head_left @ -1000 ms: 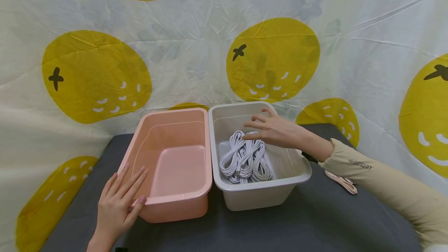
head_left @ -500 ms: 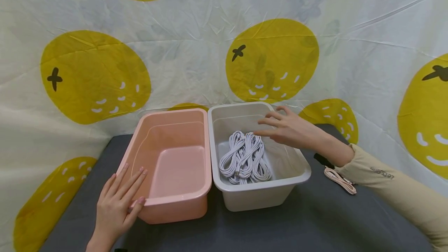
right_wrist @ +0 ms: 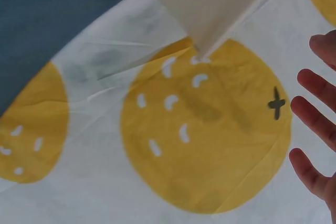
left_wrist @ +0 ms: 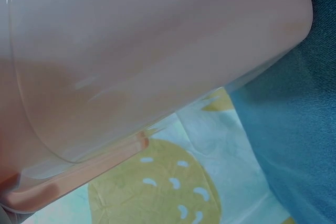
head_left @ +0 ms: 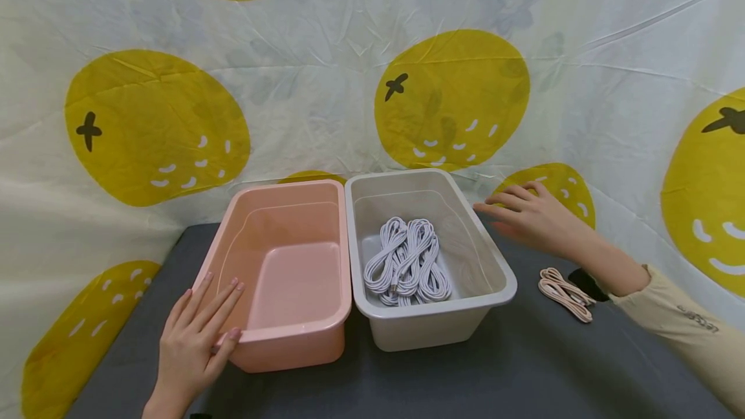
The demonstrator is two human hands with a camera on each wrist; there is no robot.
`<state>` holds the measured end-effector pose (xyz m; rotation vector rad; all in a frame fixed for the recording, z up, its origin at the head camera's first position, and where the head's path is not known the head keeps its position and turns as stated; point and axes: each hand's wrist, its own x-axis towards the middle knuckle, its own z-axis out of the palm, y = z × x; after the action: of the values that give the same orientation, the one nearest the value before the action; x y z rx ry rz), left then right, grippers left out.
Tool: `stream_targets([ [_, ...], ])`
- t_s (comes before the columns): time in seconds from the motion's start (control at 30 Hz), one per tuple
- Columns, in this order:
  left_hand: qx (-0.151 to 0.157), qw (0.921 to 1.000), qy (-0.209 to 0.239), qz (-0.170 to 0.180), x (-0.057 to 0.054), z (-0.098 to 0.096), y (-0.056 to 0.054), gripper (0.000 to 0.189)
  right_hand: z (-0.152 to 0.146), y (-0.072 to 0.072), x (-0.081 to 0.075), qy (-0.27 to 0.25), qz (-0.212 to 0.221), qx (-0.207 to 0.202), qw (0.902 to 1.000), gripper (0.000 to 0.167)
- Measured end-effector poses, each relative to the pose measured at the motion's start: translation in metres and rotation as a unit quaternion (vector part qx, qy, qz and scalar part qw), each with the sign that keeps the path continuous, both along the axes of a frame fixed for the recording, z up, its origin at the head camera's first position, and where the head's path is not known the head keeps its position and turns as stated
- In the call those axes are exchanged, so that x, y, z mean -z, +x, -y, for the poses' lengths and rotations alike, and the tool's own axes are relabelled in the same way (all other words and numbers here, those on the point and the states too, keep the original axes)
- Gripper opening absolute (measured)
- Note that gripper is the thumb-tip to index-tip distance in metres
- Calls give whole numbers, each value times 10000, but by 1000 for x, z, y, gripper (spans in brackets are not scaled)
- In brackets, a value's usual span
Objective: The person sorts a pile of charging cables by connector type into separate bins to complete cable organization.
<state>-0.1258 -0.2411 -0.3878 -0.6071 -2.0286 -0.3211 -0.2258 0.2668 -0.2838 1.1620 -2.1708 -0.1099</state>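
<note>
Fingers spread, my left hand (head_left: 194,335) rests on the near left corner of the pink plastic tub (head_left: 291,327). Nothing lies inside that tub. To its right stands a light grey tub (head_left: 436,306) with several coiled white cables (head_left: 407,264) bundled on its floor. My right hand (head_left: 535,222) is in the air just past the grey tub's right rim, fingers loosely extended and holding nothing. In the right wrist view its fingers (right_wrist: 315,121) show apart from one another at the right edge. Below that hand, a coiled pale pink cable (head_left: 563,294) lies on the table.
Both tubs stand side by side on a dark grey table (head_left: 407,386). A white cloth (head_left: 314,102) printed with big yellow fruit hangs behind and along the sides. A black strap (head_left: 588,284) sits at my right wrist beside the pink cable.
My right hand has moved right, from above the white cables to beyond the grey tub's right rim. The pink cable is less covered by my arm now. My left hand stays put.
</note>
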Motion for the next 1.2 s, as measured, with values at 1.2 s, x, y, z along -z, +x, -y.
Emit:
stream_targets([
  [1.2, 7, 10000, 18, 32, 0, 0, 1, 53, -131, 18, 135, -136, -175, 1648, 9861, 70],
])
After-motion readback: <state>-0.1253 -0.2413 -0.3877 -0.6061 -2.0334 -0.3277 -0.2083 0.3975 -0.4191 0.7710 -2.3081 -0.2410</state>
